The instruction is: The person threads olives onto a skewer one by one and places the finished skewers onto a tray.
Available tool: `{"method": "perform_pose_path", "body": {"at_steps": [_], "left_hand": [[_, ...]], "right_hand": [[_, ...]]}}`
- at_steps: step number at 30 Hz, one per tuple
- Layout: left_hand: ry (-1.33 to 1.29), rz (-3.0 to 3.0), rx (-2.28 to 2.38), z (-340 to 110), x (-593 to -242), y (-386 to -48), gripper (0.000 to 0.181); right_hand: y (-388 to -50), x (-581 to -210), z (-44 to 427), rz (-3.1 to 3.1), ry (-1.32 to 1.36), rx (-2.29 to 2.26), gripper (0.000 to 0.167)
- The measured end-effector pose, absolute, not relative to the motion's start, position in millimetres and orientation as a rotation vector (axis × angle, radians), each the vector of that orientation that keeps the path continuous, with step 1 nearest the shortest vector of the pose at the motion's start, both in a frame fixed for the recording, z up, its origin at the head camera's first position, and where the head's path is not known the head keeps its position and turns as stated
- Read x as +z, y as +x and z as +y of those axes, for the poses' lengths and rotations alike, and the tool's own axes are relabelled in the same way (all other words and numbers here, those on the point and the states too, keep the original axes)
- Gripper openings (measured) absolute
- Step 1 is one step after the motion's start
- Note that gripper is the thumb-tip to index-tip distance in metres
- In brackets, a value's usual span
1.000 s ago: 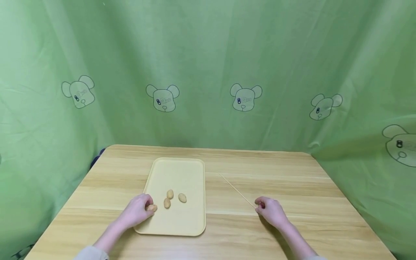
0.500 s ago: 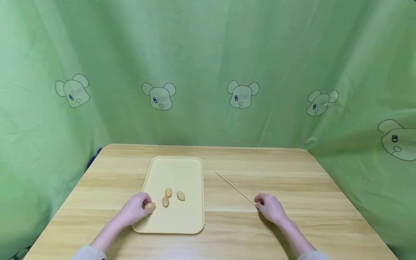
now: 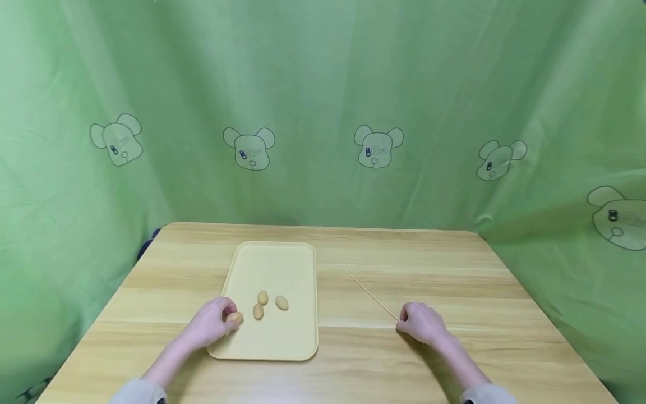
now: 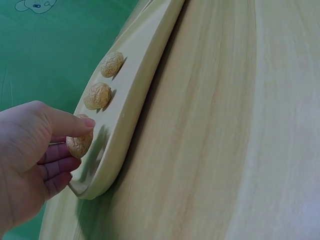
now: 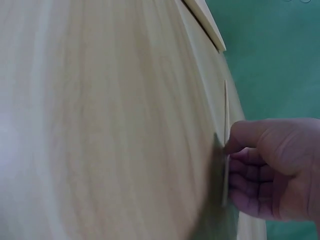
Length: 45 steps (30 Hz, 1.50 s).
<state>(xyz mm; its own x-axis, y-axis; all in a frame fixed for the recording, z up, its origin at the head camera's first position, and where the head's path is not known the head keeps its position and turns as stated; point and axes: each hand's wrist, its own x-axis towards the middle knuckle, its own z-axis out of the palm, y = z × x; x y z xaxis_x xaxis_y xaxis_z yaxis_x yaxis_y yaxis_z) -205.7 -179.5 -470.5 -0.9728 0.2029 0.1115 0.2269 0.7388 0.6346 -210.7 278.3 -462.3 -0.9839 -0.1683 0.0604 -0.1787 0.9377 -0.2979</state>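
Note:
In the head view my left hand [image 3: 208, 324] is at the near left edge of a cream tray [image 3: 272, 264]. It pinches a walnut [image 4: 80, 142] between thumb and fingers, just above the tray floor in the left wrist view. Other walnuts lie on the tray: one [image 3: 263, 297] touches or nearly touches a second [image 3: 258, 311], and a third [image 3: 281, 303] sits to their right. To the right of the tray, my right hand [image 3: 423, 324] pinches the near end of a thin wooden skewer [image 3: 370, 295]. Its pointed tip [image 5: 225, 87] points away and leftward.
Tray and hands are over a wood-grain table [image 3: 404, 258]. A green curtain [image 3: 313, 84] with bear-head prints hangs behind the table and along both sides. Something dark blue [image 3: 148, 243] shows past the table's back left corner.
The skewer's far tip swings left, then back to the right, and the right fingers look closer together now. The left hand keeps its hold on the walnut. The head view shifts slightly.

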Motion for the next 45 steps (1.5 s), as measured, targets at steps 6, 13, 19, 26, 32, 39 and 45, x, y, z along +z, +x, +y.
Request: {"method": "perform_pose_path", "body": {"at_steps": [6, 13, 19, 26, 32, 39, 45], "left_hand": [[-0.317, -2.897, -1.133, -180.7, -468.1, -204.2, 0.019], [-0.295, -2.892, -1.150, -180.5, -466.8, -206.3, 0.017], [-0.285, -2.846, -1.131, -181.1, -464.4, -208.2, 0.014], [-0.280, -2.739, -1.189, -176.4, -456.3, -209.5, 0.019], [-0.305, -2.645, -1.325, -165.0, -448.7, -215.0, 0.028], [-0.369, -2.546, -1.495, -151.8, -435.8, -215.1, 0.032], [-0.368, -2.522, -1.560, -140.0, -421.8, -213.2, 0.037]], "right_hand": [[-213.7, -467.1, 281.5, -2.964, 0.372, 0.656, 0.009], [-218.1, -468.6, 281.4, -2.890, 0.431, 0.752, 0.005], [-220.1, -467.1, 279.4, -2.848, 0.440, 0.878, 0.015], [-213.2, -451.5, 275.1, -2.844, 0.388, 1.130, 0.018], [-200.5, -433.8, 274.8, -2.805, 0.433, 1.131, 0.017], [-190.5, -423.8, 272.3, -2.683, 0.556, 0.961, 0.012], [-183.7, -418.8, 264.6, -2.594, 0.725, 0.984, 0.016]]}}
